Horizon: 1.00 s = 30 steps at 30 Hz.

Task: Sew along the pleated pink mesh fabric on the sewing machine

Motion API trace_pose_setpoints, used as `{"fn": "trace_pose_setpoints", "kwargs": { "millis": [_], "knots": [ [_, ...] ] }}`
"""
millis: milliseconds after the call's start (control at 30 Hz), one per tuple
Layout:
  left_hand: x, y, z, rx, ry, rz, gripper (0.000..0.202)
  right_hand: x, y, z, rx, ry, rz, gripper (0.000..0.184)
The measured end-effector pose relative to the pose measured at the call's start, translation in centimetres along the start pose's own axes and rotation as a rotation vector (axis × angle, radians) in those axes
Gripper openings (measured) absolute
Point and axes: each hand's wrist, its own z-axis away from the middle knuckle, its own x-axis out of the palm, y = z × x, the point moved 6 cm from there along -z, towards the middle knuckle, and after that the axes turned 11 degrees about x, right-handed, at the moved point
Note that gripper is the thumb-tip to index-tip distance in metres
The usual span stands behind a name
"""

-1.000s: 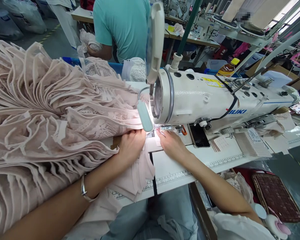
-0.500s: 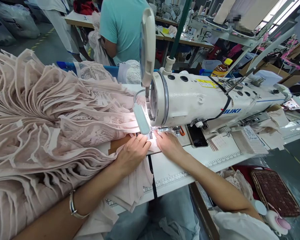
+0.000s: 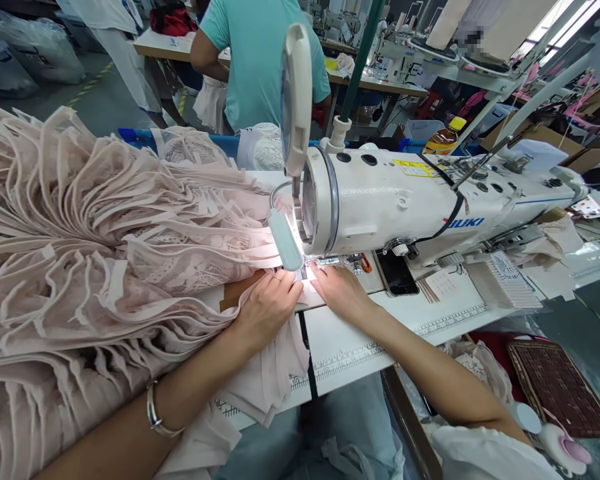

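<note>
My left hand (image 3: pixel 270 303) has its fingers bent together, gripping the edge of a pale pink fabric piece (image 3: pixel 306 297) just in front of the needle area. Close by on the other side, my right hand (image 3: pixel 343 293) pinches the same fabric, fingertips by the presser foot. Both hands are under the head of a white sewing machine (image 3: pixel 380 200). A small lamp (image 3: pixel 286 241) lights the spot and partly covers the needle and fingertips. To the left, a large heap of pale pink lace garments (image 3: pixel 180 257) runs up to my left hand and forearm.
A phone (image 3: pixel 396 273) lies right of my right hand, near an orange-handled tool (image 3: pixel 366 263). A striped box (image 3: pixel 500 280) sits farther right. A magnifier (image 3: pixel 296 100) stands above the machine head. Behind it, a person in a teal shirt (image 3: pixel 260 60) works at another table.
The view has shifted slightly. Both hands stay at nearly the same place by the needle. The person in teal has moved an arm and turned a little.
</note>
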Motion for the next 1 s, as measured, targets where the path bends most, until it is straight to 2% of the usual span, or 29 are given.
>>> {"fn": "trace_pose_setpoints", "kwargs": {
  "millis": [133, 333, 533, 600, 733, 800, 833, 933, 1000],
  "knots": [
    [0.3, -0.1, 0.2, -0.003, -0.039, 0.043, 0.026, 0.0, 0.2, -0.2, 0.01, -0.007, -0.035, 0.039],
    [0.4, -0.1, 0.6, -0.002, -0.033, 0.054, 0.023, -0.2, 0.0, 0.1, 0.032, 0.076, -0.033, 0.034],
    [0.3, -0.7, 1.0, -0.1, -0.099, -0.043, 0.019, 0.2, 0.6, -0.3, 0.056, 0.023, -0.008, 0.04],
    [0.3, -0.3, 0.7, -0.051, -0.099, -0.046, 0.021, 0.4, 1.2, -0.6, 0.086, 0.022, -0.027, 0.04],
    [0.6, 1.3, 0.5, 0.158, -0.079, 0.058, 0.023, 0.0, 2.4, 0.2, 0.061, 0.081, -0.086, 0.04],
    [0.7, 1.4, 0.6, 0.159, -0.083, 0.055, 0.022, -0.8, 4.1, 2.0, 0.059, 0.152, -0.085, 0.034],
    [0.7, 1.2, 0.7, 0.131, -0.082, 0.03, 0.022, -1.3, 5.7, 3.2, 0.102, 0.208, -0.082, 0.031],
    [0.5, 0.7, 0.6, 0.054, -0.072, -0.059, 0.022, -2.6, 12.6, 7.5, 0.34, 0.426, -0.051, 0.038],
    [0.3, 0.7, 0.3, 0.056, -0.066, -0.081, 0.022, -2.8, 17.2, 9.8, 0.455, 0.546, -0.002, 0.037]
  ]
}}
